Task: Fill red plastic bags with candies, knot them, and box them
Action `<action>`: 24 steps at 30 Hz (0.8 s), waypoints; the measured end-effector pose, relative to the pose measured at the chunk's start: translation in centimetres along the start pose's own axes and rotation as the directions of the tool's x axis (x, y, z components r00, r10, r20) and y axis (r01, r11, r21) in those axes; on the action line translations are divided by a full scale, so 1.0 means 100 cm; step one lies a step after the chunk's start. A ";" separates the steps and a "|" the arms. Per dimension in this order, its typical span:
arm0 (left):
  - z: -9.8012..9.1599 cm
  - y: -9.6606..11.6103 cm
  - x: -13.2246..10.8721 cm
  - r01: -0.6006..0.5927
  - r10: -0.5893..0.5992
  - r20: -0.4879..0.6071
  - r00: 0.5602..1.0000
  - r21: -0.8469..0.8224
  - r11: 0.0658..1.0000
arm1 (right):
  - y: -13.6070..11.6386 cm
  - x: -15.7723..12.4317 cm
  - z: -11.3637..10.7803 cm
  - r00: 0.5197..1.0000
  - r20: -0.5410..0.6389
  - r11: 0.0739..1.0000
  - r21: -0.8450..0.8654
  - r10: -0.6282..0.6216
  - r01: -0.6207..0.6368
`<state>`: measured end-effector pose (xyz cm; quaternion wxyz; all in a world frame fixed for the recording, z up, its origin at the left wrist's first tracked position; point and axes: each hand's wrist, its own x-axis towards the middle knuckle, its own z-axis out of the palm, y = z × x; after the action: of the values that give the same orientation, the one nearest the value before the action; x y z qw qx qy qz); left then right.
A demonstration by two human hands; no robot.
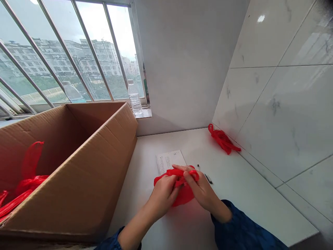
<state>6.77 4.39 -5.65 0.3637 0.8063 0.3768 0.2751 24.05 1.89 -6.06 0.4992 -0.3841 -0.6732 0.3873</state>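
Both of my hands meet over the white counter and grip a red plastic bag. My left hand pinches the bag's left side with curled fingers. My right hand has a red handle strip wound around its fingers. The bag bunches between the two hands, partly hidden by them. Just behind it lies a printed sheet of paper.
A large open cardboard box stands at the left with red plastic bags inside. Another crumpled red bag lies by the tiled wall. A dark pen rests near my right hand. A water bottle stands on the window sill.
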 end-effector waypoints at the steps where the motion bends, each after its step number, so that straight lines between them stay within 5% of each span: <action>1: -0.002 0.000 0.000 0.073 -0.065 0.055 0.996 -0.158 0.985 | 0.003 0.001 -0.001 0.999 -0.004 0.996 0.081 0.039 -0.038; 5: -0.010 -0.001 0.002 0.365 -0.212 0.301 0.930 -0.675 0.641 | 0.012 0.004 -0.008 0.990 0.120 0.975 0.202 0.070 -0.093; 9: -0.014 -0.001 0.002 0.375 -0.225 0.304 0.926 -0.814 0.444 | 0.013 0.005 -0.013 0.992 0.100 0.992 -0.085 -0.080 0.088; 13: -0.015 0.004 -0.002 0.338 -0.229 0.255 0.939 -0.801 0.495 | 0.019 0.003 -0.005 0.973 -0.117 0.917 -0.373 -0.199 0.142; 16: -0.014 0.006 -0.003 0.369 -0.239 0.282 0.929 -0.747 0.553 | 0.026 0.001 0.001 0.935 -0.233 0.887 -0.437 -0.268 0.145; 20: -0.012 0.004 -0.003 0.318 -0.257 0.202 0.945 -0.748 0.583 | 0.022 0.001 -0.002 0.890 -0.157 0.823 -0.474 -0.429 0.313; 24: -0.015 -0.005 -0.004 0.211 -0.325 -0.023 0.946 -0.717 0.664 | 0.008 -0.008 -0.019 0.873 -0.065 0.746 -0.552 -0.484 0.373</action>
<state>5.28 4.81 -5.22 0.6515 0.5179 0.3831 0.4007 26.20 1.75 -6.75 0.5175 -0.3767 -0.7680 0.0222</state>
